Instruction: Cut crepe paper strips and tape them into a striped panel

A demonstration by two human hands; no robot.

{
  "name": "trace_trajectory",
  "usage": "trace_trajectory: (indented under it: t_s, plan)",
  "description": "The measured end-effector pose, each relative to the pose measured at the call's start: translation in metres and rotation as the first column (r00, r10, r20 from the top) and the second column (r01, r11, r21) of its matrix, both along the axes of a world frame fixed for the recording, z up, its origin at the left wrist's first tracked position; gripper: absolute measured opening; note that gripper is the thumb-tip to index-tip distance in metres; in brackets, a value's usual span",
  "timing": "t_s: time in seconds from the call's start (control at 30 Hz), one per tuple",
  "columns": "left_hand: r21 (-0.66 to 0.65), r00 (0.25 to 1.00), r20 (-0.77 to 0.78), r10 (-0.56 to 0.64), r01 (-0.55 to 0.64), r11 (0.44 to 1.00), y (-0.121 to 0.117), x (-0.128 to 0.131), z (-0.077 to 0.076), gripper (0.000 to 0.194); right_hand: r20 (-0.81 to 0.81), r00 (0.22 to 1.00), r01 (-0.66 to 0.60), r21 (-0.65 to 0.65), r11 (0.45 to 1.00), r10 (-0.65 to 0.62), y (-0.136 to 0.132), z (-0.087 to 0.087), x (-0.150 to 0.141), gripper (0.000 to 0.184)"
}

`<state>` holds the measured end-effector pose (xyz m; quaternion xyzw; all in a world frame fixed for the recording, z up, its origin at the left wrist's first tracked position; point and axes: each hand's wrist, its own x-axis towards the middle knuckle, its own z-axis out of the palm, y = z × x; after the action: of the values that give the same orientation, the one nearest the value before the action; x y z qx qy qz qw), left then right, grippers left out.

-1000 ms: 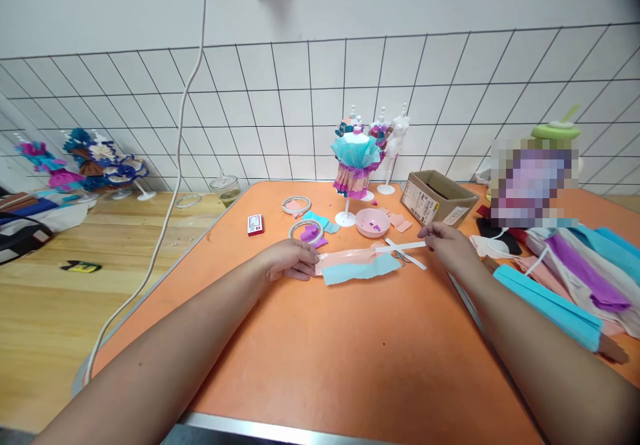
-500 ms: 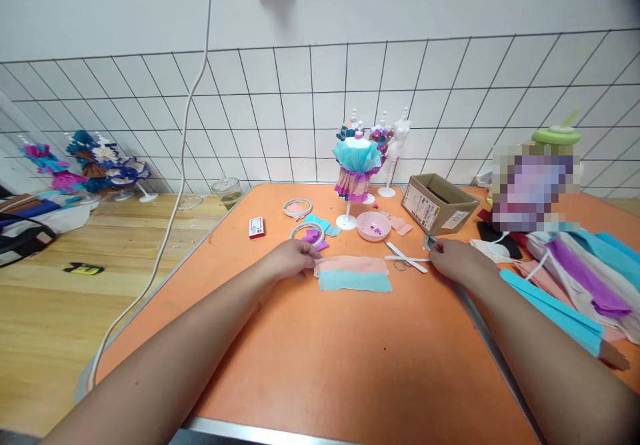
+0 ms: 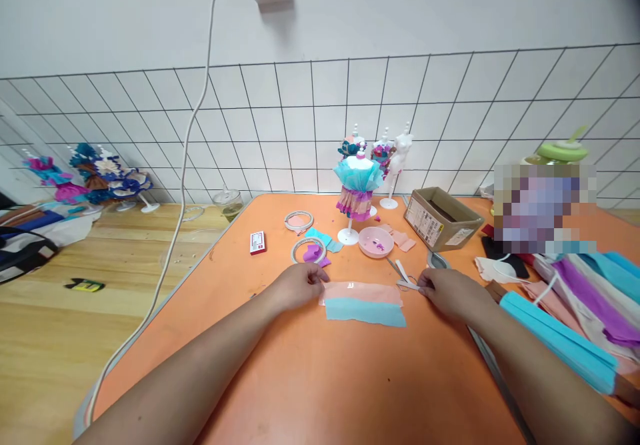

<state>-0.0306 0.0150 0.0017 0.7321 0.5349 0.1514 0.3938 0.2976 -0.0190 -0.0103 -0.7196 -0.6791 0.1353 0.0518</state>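
Note:
On the orange table a peach paper strip (image 3: pixel 363 293) with a glossy spot overlaps the upper edge of a light blue paper strip (image 3: pixel 367 312). My left hand (image 3: pixel 301 285) has its fingers closed at the left end of the peach strip. To the right of both papers, my right hand (image 3: pixel 447 291) pinches the end of a narrow white strip (image 3: pixel 409 285). A second white strip (image 3: pixel 401 270) lies across the scissors (image 3: pixel 393 267), partly covering them. The right fingertips are partly hidden behind the hand.
Behind stand a dressed mini mannequin (image 3: pixel 358 191), a pink bowl (image 3: pixel 376 242) and a cardboard box (image 3: pixel 443 218). Tape rolls (image 3: pixel 299 221) and a small red-and-white box (image 3: pixel 257 243) lie left. Folded coloured paper (image 3: pixel 560 341) fills the right side. A white cable (image 3: pixel 186 138) hangs at left.
My right hand has moved left, closer to the papers, and the white strips by the scissors have shifted. My left hand stays at the peach strip's end. The view has tilted up slightly.

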Motion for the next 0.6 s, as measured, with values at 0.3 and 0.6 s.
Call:
trace_trajectory:
  t_s: [0.3, 0.6]
  plan:
    - [-0.006, 1.0, -0.016, -0.01, 0.01, 1.0, 0.001, 0.002, 0.003, 0.028, -0.183, 0.936, 0.353, 0.477, 0.805, -0.302, 0.068, 0.101, 0.027, 0.017]
    - [0.054, 0.997, -0.072, -0.021, 0.025, 0.998, -0.003, 0.002, 0.002, 0.028, -0.441, 0.86, 0.44, 0.385, 0.811, -0.257, 0.14, 0.066, 0.073, 0.037]
